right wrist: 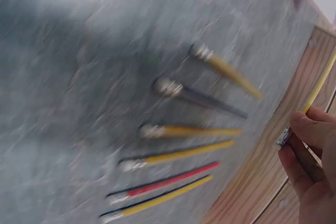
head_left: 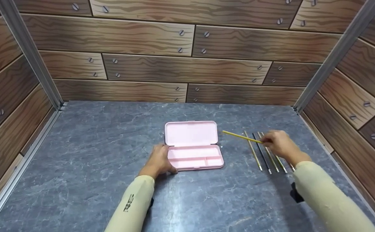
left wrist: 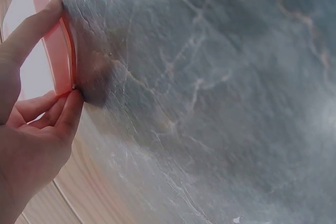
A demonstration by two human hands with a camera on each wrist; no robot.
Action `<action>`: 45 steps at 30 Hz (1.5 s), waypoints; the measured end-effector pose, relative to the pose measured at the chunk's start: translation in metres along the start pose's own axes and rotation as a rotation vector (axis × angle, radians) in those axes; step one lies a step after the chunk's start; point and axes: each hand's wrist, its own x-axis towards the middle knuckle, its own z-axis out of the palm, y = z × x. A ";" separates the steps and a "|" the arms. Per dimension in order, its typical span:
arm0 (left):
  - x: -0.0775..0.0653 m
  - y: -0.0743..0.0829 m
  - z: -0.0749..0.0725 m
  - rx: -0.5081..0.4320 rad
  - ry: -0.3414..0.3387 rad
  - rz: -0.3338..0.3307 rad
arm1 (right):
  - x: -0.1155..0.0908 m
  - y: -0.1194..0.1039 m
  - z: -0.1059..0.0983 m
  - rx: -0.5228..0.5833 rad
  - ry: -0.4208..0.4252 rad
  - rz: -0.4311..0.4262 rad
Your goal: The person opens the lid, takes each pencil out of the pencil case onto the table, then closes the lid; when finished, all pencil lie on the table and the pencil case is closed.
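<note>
A pink pencil case (head_left: 195,159) lies on the table with its lid (head_left: 191,133) swung back. My left hand (head_left: 159,160) grips its left end, thumb at the front corner and fingers at the side by the hinge; the left wrist view shows this hand (left wrist: 44,124) on the case's pink wall (left wrist: 55,51). Between thumb and fingers, my right hand (head_left: 280,145) pinches a yellow pencil (head_left: 240,136) near its eraser end, raised and pointing left toward the case. Below it, several pencils lie in a row, among them a dark one (head_left: 262,154) and a red one (right wrist: 173,179).
The case's tray has a long compartment at the back and two shorter ones in front. Grey marbled tabletop (head_left: 87,167) surrounds everything. Wood-patterned walls (head_left: 148,67) with metal corner posts (head_left: 335,54) stand at the back and sides.
</note>
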 end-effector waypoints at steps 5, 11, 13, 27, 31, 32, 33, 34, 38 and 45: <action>0.000 -0.001 0.000 -0.009 0.004 0.005 | -0.018 0.022 -0.008 0.006 -0.013 0.057; 0.000 -0.002 -0.001 -0.011 -0.004 -0.010 | -0.034 0.043 -0.022 -0.016 -0.048 0.155; 0.000 -0.003 -0.001 -0.014 -0.007 -0.017 | -0.039 0.050 -0.026 -0.033 -0.047 0.171; 0.001 -0.002 0.000 -0.006 -0.008 -0.010 | -0.078 0.082 -0.044 -0.041 -0.134 0.424; 0.002 -0.002 0.001 0.010 -0.018 -0.025 | -0.085 0.087 -0.046 -0.050 -0.144 0.459; 0.002 -0.003 0.002 0.014 -0.020 -0.026 | -0.086 0.088 -0.046 -0.050 -0.141 0.462; 0.002 -0.003 0.002 0.017 -0.021 -0.027 | -0.087 0.088 -0.045 -0.051 -0.140 0.465; 0.002 -0.003 0.002 0.019 -0.020 -0.023 | -0.088 0.089 -0.045 -0.053 -0.138 0.470; 0.001 -0.002 0.002 0.014 -0.014 -0.015 | -0.090 0.091 -0.042 -0.071 -0.139 0.503; 0.002 -0.002 0.002 0.006 -0.011 -0.010 | -0.092 0.094 -0.036 -0.069 -0.129 0.540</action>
